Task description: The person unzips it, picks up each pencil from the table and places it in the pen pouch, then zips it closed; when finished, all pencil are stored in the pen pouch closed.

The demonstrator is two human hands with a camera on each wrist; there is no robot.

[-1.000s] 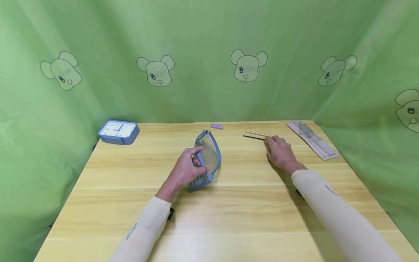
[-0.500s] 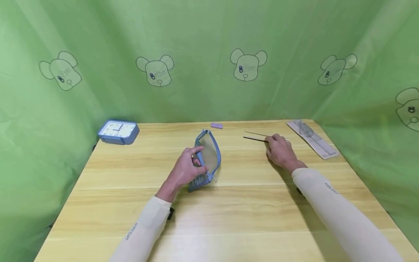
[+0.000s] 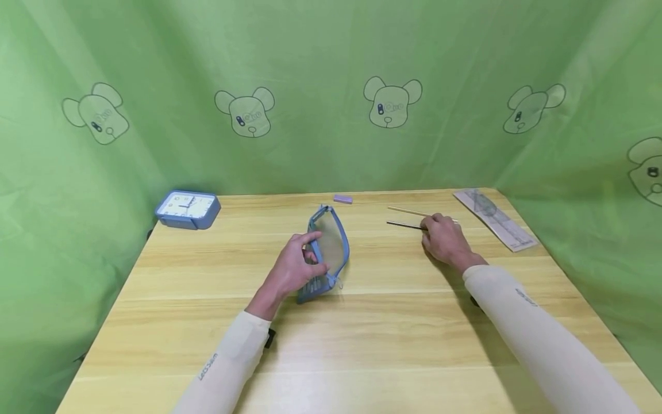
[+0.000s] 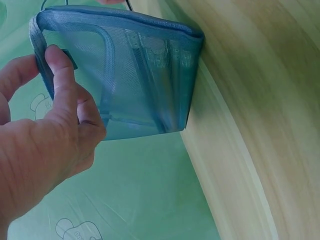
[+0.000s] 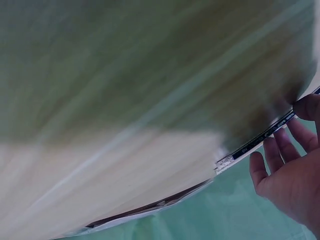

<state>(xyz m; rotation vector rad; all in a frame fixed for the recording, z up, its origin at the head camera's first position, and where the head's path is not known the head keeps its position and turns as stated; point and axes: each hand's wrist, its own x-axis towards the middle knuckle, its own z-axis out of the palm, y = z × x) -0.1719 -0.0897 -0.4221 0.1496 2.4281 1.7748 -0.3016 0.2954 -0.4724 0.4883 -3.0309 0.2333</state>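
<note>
My left hand (image 3: 292, 267) holds a blue mesh pencil case (image 3: 345, 240) by its mouth, thumb and fingers on the near side of the zip edge. The case stands with its mouth spread wide; in the left wrist view long slim things (image 4: 162, 82) show through the mesh. At the right, my right hand (image 3: 445, 240) pinches a black pencil (image 3: 404, 225) low over the table. Its printed end (image 5: 240, 152) with a white label shows in the right wrist view. Just behind lies a yellow pencil (image 3: 408, 211), its middle partly hidden by the fingers.
A purple eraser (image 3: 342, 199) lies near the table's back edge. A blue clock (image 3: 187, 208) sits at the back left corner. Along the right side lies a clear-wrapped ruler set (image 3: 496, 221). Green curtains (image 3: 320, 155) with bear prints enclose the wooden table (image 3: 362, 356).
The black pencil has shifted slightly towards me, widening its gap from the yellow pencil, as my right hand moves a little. The left hand and pencil case stay put.
</note>
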